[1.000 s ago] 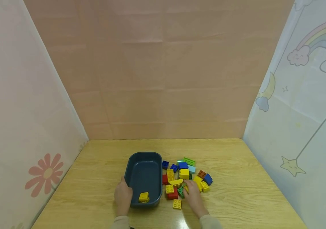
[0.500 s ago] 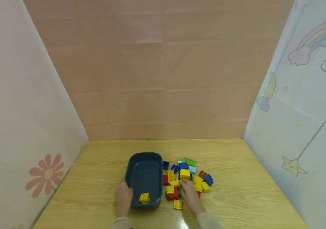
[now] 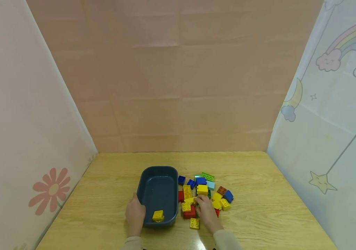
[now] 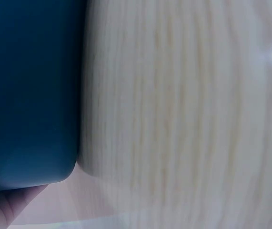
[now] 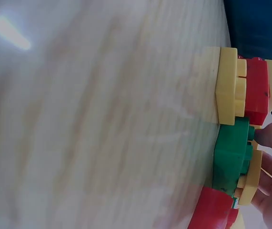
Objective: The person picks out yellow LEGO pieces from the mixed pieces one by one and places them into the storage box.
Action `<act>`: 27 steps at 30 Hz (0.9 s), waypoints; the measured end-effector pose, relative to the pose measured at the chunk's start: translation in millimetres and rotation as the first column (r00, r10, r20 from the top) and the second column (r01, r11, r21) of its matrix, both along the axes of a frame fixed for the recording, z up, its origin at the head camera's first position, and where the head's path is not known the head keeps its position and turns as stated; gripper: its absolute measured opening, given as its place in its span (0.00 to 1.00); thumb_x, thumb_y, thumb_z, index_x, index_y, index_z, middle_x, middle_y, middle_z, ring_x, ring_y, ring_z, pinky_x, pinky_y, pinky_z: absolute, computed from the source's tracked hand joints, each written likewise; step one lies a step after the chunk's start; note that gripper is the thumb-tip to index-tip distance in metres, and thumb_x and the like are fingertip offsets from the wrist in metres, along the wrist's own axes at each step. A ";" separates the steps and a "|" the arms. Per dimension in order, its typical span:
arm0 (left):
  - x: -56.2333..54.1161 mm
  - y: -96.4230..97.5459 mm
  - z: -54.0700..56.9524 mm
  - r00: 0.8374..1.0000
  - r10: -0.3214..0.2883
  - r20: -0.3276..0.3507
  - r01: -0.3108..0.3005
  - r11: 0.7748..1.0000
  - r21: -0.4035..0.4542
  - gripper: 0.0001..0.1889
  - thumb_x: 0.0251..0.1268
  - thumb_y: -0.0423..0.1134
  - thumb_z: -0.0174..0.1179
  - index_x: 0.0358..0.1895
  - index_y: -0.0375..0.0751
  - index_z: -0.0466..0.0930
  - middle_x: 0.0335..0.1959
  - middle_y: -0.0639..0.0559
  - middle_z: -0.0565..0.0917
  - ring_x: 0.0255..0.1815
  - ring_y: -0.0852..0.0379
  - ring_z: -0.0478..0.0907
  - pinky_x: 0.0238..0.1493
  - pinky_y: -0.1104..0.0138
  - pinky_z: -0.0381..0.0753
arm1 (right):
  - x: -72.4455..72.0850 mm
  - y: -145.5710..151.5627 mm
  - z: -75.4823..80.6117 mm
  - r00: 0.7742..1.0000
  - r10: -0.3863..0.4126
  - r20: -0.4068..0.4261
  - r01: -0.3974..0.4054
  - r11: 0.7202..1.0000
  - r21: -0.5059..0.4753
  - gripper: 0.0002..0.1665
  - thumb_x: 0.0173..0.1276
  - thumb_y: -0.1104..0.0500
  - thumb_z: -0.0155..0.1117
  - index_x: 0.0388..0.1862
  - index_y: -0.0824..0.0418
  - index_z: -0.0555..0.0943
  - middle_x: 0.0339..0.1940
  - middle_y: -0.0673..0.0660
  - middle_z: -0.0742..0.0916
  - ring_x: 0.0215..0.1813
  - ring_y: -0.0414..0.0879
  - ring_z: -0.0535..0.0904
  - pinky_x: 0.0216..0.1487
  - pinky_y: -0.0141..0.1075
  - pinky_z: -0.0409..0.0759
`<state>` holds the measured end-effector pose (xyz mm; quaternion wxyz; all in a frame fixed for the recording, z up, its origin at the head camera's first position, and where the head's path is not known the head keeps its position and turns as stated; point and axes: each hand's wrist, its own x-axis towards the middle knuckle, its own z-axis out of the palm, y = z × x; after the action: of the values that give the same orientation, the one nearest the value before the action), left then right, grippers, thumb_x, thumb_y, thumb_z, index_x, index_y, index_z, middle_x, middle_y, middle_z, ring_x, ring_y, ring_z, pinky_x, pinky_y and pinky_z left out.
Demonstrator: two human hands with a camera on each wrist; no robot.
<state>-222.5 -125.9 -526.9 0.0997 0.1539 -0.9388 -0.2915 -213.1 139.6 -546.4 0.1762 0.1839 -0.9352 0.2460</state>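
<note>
Hand (image 4: 8, 207) touches blue bin (image 4: 28, 95) on table (image 4: 174, 114)

Pinkish-tan creased backdrop (image 3: 178, 76) at 12 o'clock, wood-grain table (image 3: 259, 198) at 6
Pale left wall (image 3: 18, 128) at 9, flower (image 3: 53, 189) at 8; pale right wall (image 3: 337, 121) at 3; glare (image 3: 199, 243) near 6

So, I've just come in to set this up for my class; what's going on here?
A person's left hand holds the left side of a dark blue plastic tub. Their right hand is among the interlocking toy bricks, fingertips at a curved yellow brick; I can't tell whether it's gripped. Only yellow shows inside the tub, at its near end: a brick, perhaps two. The mixed-colour pile lies on the wooden table, to the tub's right.
</note>
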 end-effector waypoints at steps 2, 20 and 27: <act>-0.3 -0.1 -0.2 1.000 -0.001 0.007 0.001 1.000 0.004 0.28 0.47 0.23 0.55 0.56 0.20 0.64 0.39 0.28 0.77 0.33 0.38 0.77 0.26 0.54 0.76 | -0.8 -0.5 0.4 1.000 -0.001 -0.009 0.001 1.000 0.011 0.18 0.49 0.71 0.66 0.41 0.68 0.80 0.39 0.59 0.78 0.43 0.53 0.73 0.42 0.47 0.74; -0.7 0.4 -0.7 1.000 -0.008 -0.016 0.008 1.000 -0.002 0.27 0.46 0.23 0.55 0.56 0.20 0.64 0.36 0.29 0.77 0.32 0.39 0.77 0.27 0.54 0.76 | -6.6 -0.4 1.1 1.000 -0.008 0.020 0.008 1.000 0.029 0.12 0.48 0.72 0.66 0.35 0.68 0.80 0.37 0.60 0.80 0.42 0.53 0.75 0.41 0.45 0.75; -0.1 0.1 -0.7 1.000 -0.002 -0.001 0.002 1.000 0.004 0.28 0.46 0.23 0.55 0.56 0.20 0.64 0.36 0.28 0.77 0.33 0.39 0.77 0.28 0.53 0.76 | -6.5 2.2 0.1 0.999 0.025 0.041 -0.025 0.999 0.022 0.12 0.47 0.72 0.66 0.34 0.66 0.80 0.33 0.58 0.82 0.38 0.52 0.77 0.39 0.44 0.76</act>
<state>-222.6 -125.8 -527.6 0.0996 0.1528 -0.9384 -0.2936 -219.6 141.7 -546.3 0.1520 0.1925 -0.9390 0.2412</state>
